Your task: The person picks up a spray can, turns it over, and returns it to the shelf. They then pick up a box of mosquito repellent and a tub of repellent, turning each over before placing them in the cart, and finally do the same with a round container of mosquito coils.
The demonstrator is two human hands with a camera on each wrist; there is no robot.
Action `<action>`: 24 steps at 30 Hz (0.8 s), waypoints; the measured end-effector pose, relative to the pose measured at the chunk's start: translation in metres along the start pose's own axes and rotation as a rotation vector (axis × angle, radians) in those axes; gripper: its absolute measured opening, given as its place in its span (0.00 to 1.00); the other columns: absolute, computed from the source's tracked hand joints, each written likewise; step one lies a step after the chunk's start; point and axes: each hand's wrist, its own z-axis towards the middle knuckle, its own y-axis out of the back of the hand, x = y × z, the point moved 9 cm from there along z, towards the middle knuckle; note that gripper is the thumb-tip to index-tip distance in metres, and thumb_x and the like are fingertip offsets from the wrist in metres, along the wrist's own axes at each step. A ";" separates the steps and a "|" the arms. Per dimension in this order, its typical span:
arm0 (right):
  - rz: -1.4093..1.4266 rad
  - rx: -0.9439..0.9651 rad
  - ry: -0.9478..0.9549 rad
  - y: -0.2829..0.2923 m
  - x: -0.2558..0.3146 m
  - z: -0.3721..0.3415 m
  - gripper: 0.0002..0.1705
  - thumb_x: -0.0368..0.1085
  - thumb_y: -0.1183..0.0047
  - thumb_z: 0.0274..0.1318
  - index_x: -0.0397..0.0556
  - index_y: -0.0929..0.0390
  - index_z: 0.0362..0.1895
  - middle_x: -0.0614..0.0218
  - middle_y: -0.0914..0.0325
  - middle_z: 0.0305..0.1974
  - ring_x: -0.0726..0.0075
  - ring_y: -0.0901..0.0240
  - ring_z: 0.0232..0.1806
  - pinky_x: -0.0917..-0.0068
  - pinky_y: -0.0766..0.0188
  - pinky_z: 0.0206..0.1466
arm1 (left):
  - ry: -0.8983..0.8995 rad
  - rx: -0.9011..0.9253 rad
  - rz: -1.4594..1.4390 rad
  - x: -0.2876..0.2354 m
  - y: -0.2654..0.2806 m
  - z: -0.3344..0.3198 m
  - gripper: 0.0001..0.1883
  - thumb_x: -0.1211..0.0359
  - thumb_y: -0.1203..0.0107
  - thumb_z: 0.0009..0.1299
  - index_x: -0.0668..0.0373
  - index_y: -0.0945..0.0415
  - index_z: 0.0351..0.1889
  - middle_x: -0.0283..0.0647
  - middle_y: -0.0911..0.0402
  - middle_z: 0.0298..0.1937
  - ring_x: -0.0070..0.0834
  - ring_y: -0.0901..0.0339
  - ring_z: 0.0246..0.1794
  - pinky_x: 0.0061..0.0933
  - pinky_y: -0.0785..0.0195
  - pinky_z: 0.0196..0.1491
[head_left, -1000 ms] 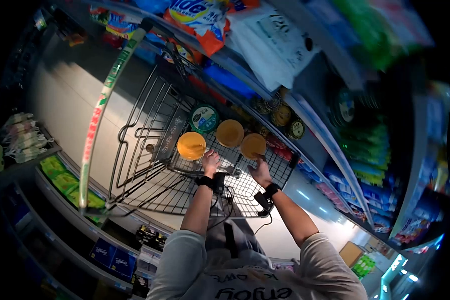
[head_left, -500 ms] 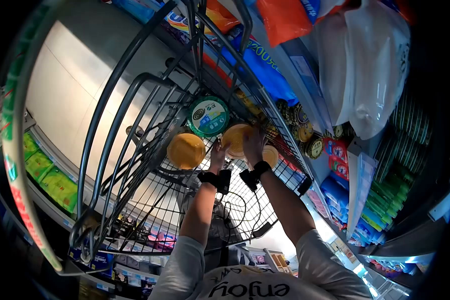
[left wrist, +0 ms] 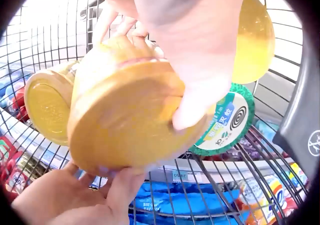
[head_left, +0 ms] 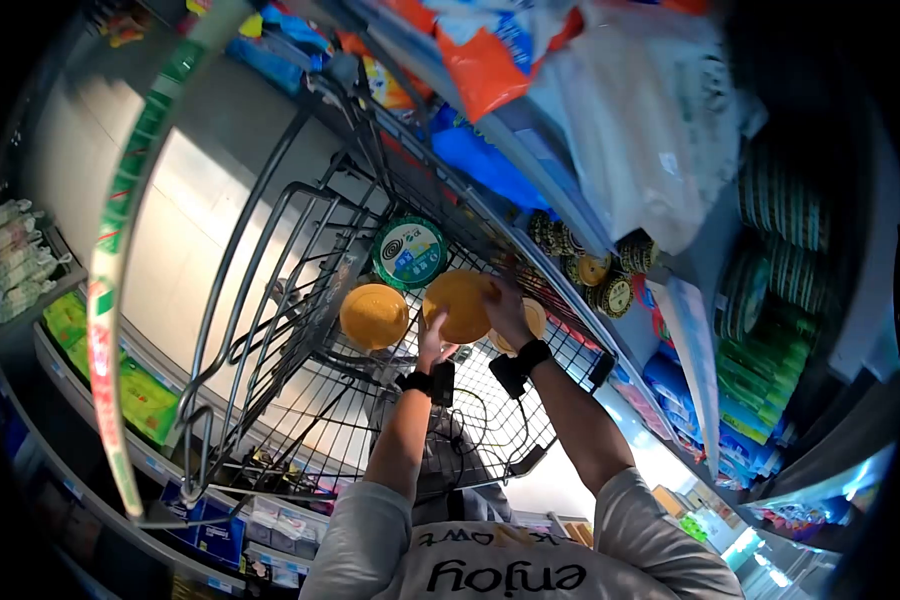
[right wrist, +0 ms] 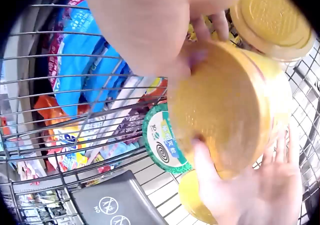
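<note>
Both hands hold one yellow-lidded tub (head_left: 457,305) inside a wire shopping cart. The left hand (head_left: 433,345) grips its near left side, thumb on the lid (left wrist: 135,117) and fingers around the wall. On the opposite side the right hand (head_left: 508,312) has its thumb at the lid rim and fingers round the tub. A second yellow-lidded tub (head_left: 374,316) stands to the left, and a third (head_left: 531,318) is partly behind the right hand. Beyond them lies a green round package (right wrist: 163,139) with a spiral print.
The cart's wire side (head_left: 270,290) and its long handle (head_left: 120,230) are at the left. Along the right run shelves with a white plastic bag (head_left: 640,130), blue packs (head_left: 670,390) and stacked round tins (head_left: 610,290). Green packs (head_left: 145,398) sit on a low shelf at the left.
Both hands have come together around the middle tub, which now appears larger and tilted. A second ago they were apart, the right hand by the rightmost tub. The head view has shifted.
</note>
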 end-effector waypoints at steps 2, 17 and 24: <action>0.085 0.079 -0.018 0.009 0.012 -0.010 0.24 0.35 0.46 0.49 0.49 0.31 0.53 0.54 0.33 0.50 0.55 0.33 0.50 0.67 0.35 0.52 | 0.300 -0.279 0.056 0.001 -0.001 -0.047 0.30 0.52 0.43 0.60 0.44 0.42 0.58 0.38 0.32 0.54 0.36 0.28 0.49 0.42 0.30 0.41; 0.963 -0.026 -0.552 0.163 -0.030 -0.238 0.30 0.56 0.49 0.45 0.55 0.31 0.51 0.68 0.32 0.49 0.64 0.37 0.49 0.49 0.44 0.54 | 0.099 0.109 0.520 0.046 -0.151 -0.224 0.46 0.33 0.53 0.55 0.56 0.47 0.63 0.48 0.40 0.60 0.46 0.38 0.57 0.58 0.47 0.55; 1.427 0.379 -0.160 0.234 0.023 -0.356 0.35 0.59 0.60 0.53 0.51 0.38 0.59 0.60 0.38 0.61 0.53 0.42 0.60 0.50 0.45 0.60 | -0.044 0.542 0.315 0.084 -0.249 -0.292 0.18 0.57 0.62 0.71 0.59 0.28 0.46 0.40 0.23 0.45 0.30 0.27 0.46 0.31 0.34 0.50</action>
